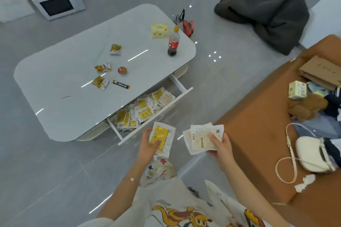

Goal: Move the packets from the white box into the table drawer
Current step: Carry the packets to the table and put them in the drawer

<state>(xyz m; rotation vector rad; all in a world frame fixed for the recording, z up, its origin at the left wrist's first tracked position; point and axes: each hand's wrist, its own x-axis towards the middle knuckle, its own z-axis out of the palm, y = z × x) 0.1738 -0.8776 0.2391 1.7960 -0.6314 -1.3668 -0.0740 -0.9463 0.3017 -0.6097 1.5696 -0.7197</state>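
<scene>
My left hand (147, 146) grips a small stack of packets (163, 134), the top one yellow side up. My right hand (220, 145) grips a fanned stack of packets (200, 137) with their pale printed backs up. Both hands hover just in front of the open table drawer (181, 88), which is pulled out from the white coffee table (60, 86). The drawer holds several yellow-and-white packets (144, 109) lying in a loose heap. No white box that I can pick out with certainty is in view.
On the table lie loose snack packets (100, 82), a small round cup (122, 70), a dark stick packet (120, 84), a cola bottle (173, 43) and a yellow pack (159, 30). An orange sofa (258, 134) with bags stands at my right. A dark coat (267, 7) lies on the floor.
</scene>
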